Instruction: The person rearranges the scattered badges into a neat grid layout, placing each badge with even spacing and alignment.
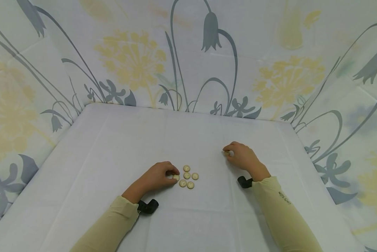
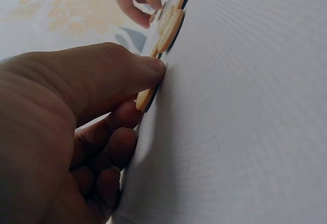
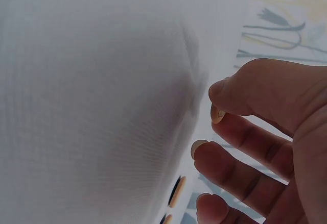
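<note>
Several round, pale wooden buttons (image 1: 190, 185) lie in a loose cluster on the white tablecloth. At the cluster's left edge, my left hand (image 1: 158, 176) pinches one button (image 1: 176, 177) between thumb and forefinger, low against the cloth. In the left wrist view, that button (image 2: 144, 99) shows partly behind the thumb, with other buttons (image 2: 171, 30) lined up beyond. Farther right, away from the cluster, my right hand (image 1: 240, 155) holds another button (image 1: 227, 153) by thumb and forefinger. The right wrist view shows this button (image 3: 218, 114) tilted, its remaining fingers loosely bent.
The tabletop is covered by a creased white cloth (image 1: 122, 140). A floral fabric backdrop (image 1: 188, 63) rises along its back and sides. Black wrist cameras (image 1: 148, 207) are strapped at both cuffs.
</note>
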`<state>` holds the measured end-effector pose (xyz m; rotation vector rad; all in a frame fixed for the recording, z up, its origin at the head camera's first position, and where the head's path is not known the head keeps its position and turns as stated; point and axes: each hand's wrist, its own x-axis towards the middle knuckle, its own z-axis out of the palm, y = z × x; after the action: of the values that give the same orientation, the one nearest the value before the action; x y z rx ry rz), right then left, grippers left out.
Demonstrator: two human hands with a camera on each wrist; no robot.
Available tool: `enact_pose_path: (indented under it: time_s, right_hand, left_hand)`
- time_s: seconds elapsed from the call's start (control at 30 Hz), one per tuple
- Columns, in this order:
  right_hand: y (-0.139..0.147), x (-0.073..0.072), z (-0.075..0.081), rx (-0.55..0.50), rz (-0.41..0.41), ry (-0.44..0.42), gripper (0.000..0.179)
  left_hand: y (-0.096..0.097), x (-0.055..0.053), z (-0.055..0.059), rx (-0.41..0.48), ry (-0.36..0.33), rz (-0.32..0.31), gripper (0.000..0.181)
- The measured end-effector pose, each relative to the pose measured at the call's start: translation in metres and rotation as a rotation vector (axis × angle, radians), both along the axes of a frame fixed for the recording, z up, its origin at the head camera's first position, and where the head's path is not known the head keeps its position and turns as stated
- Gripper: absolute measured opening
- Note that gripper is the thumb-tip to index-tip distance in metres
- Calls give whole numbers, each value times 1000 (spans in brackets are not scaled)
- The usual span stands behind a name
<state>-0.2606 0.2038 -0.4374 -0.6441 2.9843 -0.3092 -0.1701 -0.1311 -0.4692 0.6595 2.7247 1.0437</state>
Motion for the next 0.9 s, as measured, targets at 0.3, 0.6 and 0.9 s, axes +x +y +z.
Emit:
enact_pose_path:
  time_s: [0.3, 0.6, 0.9]
  right_hand:
    - [5, -8, -1, -2, -45, -45, 30]
    - [10, -18, 0, -8, -81, -76, 31]
    - [13, -24, 3, -11, -100, -85, 32]
  left_hand:
    - [-1, -1, -1, -2, -5, -4, 19]
    - [-1, -1, 1, 8, -10, -8, 18]
    - [-1, -1, 1, 9, -20, -5, 18]
